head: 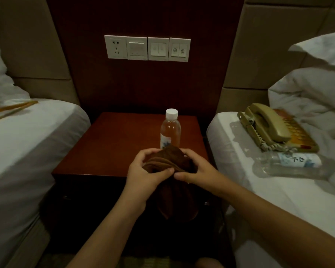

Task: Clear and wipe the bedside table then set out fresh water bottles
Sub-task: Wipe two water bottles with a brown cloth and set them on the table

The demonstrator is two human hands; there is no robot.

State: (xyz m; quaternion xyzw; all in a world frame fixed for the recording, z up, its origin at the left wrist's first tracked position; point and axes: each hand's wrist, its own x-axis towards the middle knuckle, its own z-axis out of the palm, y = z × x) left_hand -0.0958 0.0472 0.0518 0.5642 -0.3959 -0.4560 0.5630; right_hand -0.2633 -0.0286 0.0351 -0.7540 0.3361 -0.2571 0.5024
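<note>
Hotel room: twin beds (27, 144), bedside switch panel (147, 48), desk telephone (275, 126).

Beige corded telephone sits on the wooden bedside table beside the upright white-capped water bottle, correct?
Not quite. The head view shows the beige corded telephone on the white bed to the right, not on the wooden bedside table. The upright white-capped water bottle does stand on that table.

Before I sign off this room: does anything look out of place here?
Yes. The telephone sits on the right bed, not on the bedside table, and a clear bottle lies on its side beside it. One capped bottle stands upright on the table. Both hands grip a brown cloth.
</note>
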